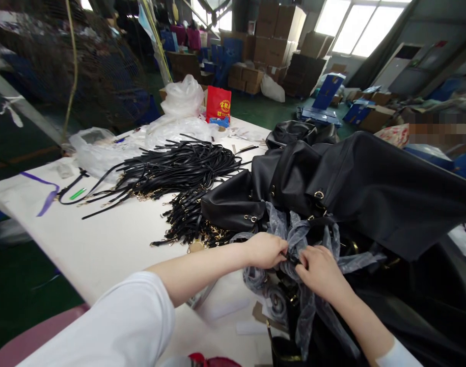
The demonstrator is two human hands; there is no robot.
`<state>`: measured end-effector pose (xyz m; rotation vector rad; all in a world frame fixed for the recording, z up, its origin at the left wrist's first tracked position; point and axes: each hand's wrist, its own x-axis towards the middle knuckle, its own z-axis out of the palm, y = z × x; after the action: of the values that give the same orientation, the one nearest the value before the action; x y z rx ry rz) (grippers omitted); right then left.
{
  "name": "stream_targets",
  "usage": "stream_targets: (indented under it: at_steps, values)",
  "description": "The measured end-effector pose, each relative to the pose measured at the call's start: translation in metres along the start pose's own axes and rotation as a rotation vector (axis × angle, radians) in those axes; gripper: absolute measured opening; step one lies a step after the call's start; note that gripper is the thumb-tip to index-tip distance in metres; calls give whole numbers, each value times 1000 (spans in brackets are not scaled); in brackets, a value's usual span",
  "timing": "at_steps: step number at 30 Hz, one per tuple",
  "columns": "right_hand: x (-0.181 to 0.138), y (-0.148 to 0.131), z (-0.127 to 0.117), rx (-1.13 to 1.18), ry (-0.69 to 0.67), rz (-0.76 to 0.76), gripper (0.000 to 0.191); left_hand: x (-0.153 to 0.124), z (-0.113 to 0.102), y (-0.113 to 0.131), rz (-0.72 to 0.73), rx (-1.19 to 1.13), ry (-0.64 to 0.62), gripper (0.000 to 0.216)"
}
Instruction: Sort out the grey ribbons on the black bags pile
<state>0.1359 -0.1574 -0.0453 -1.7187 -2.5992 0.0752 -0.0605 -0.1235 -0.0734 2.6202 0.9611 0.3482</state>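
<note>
My left hand and my right hand meet over a black bag wrapped in thin grey plastic film. Both hands have their fingers closed, pinching a small dark part of the bag through the film. A heap of black bags with gold rings lies right behind my hands. Left of it spreads a pile of black straps with gold clasps on the white table.
Clear plastic bags and a red pouch lie at the table's far end. A purple ribbon and a green pen rest near the left edge. Cardboard boxes stand stacked on the green floor behind.
</note>
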Motion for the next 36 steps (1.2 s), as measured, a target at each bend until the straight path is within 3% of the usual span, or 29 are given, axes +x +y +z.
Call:
stream_targets:
  at_steps: [10,12,17,20,23,25,28,30,32,36]
  values:
    - [-12,-4,-7,128,-176,128,31,-8,11,1,-28,-114,46,30]
    - [-17,-1,-7,284,-190,193,30,-5,14,2,-31,-164,88,36]
    - [-33,4,-11,1002,-158,500,30,2,18,0,-25,-276,136,45]
    - [-39,6,-15,1151,-102,545,33,4,14,3,-22,-283,141,41]
    - [-38,11,-15,1202,-124,525,34,0,2,22,-26,-227,93,27]
    - [-33,16,-12,1202,-154,498,35,-8,-8,44,-105,-225,59,29]
    - [-25,20,-3,1163,-161,505,34,-28,-20,87,-246,-466,-54,37]
    - [-22,20,3,1129,-166,514,33,-44,-25,114,-155,-735,-247,40]
    - [-21,17,7,1106,-179,506,32,-56,-26,132,-33,-801,-345,42]
    - [-25,6,7,1113,-184,484,33,-64,-17,135,-15,-510,-100,36]
